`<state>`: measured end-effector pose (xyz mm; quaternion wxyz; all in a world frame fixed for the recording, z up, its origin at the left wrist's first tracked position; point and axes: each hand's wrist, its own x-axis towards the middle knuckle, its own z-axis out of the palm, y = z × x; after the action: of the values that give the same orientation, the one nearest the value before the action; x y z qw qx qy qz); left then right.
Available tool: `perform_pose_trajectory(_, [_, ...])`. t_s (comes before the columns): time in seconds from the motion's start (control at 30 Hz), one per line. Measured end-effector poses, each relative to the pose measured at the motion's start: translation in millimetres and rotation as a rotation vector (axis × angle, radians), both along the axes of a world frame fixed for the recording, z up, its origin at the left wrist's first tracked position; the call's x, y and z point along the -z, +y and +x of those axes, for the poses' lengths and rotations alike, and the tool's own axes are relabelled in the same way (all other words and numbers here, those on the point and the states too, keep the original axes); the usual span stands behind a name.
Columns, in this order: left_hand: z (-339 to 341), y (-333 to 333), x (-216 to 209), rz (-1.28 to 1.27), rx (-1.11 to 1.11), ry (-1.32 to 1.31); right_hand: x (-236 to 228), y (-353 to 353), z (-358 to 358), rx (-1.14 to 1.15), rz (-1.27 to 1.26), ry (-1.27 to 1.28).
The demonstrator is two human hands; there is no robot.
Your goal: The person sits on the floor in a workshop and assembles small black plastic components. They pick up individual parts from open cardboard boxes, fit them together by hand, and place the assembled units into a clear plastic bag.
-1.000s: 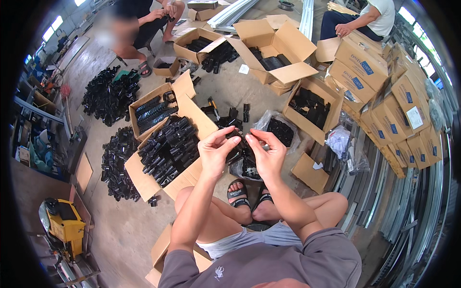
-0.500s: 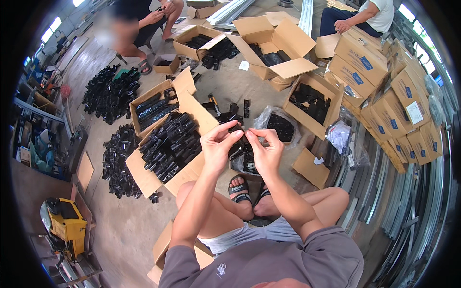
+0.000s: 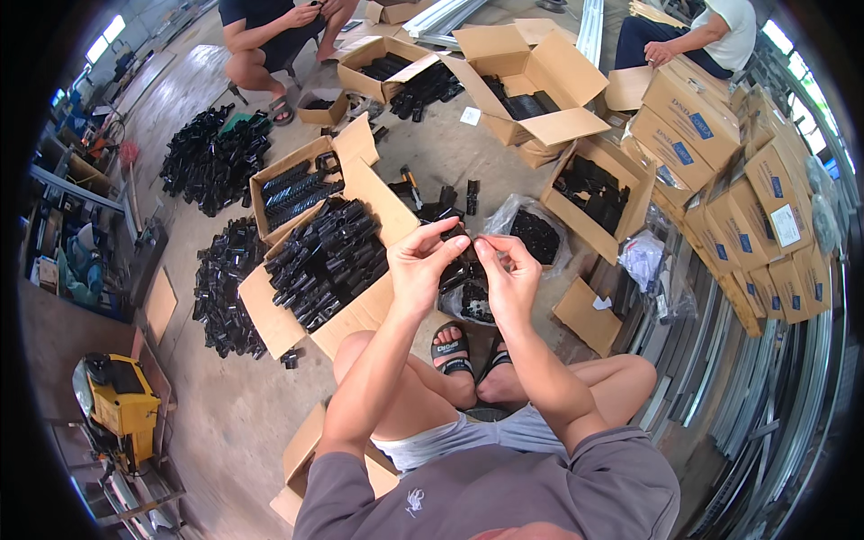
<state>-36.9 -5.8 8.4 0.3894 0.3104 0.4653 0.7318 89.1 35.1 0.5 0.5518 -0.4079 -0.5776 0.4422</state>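
Observation:
My left hand [image 3: 420, 268] and my right hand [image 3: 509, 278] are raised in front of me, their fingertips nearly meeting. Both thumbs pinch against the fingers around a small black piece [image 3: 470, 236], mostly hidden by the fingers and lost against dark parts behind. Below the hands lies a clear plastic bag with small black bits [image 3: 474, 301]. Left of my left hand, an open carton [image 3: 255, 321] is heaped with black plastic parts [image 3: 326, 263]. Beyond my right hand, another plastic bag [image 3: 560, 245] holds small black pieces.
Loose black parts [image 3: 225, 288] lie in piles on the left floor. More open cartons [image 3: 598, 220] stand ahead. Two people sit beyond, a dark-clothed one [image 3: 270, 36] and one in white [image 3: 720, 40]. Stacked boxes [image 3: 688, 135] and metal profiles [image 3: 729, 396] line the right.
The view has shifted slightly, so the surroundings sit a little further right and lower. My hands stay together at the same height, fingers still pinched.

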Motion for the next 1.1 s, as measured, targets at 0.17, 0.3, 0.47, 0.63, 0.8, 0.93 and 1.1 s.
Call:
perform_pose_trajectory(0.17, [2,-1,-4,-0.012,0.007,-0.029,-1,0,2,-0.015,-0.055,0.011])
perform_pose_trajectory(0.3, [4,2,-2,-0.042,-0.005,-0.003,-5,1,5,-0.054,-0.136,0.067])
perform_pose_trajectory(0.47, [4,4,2,-0.022,0.001,-0.008,5,7,3,-0.073,-0.154,0.134])
perform_pose_trajectory(0.63, [5,4,1,-0.017,0.016,-0.005,9,9,6,-0.129,-0.161,0.223])
perform_pose_trajectory(0.8, [5,0,0,-0.027,0.043,0.027,0,8,9,-0.19,-0.334,0.337])
perform_pose_trajectory(0.93, [5,2,4,-0.034,0.041,0.045,9,9,11,-0.165,-0.19,0.246])
perform_pose_trajectory(1.1, [6,2,6,-0.042,0.037,0.039,14,7,9,-0.132,-0.145,0.254])
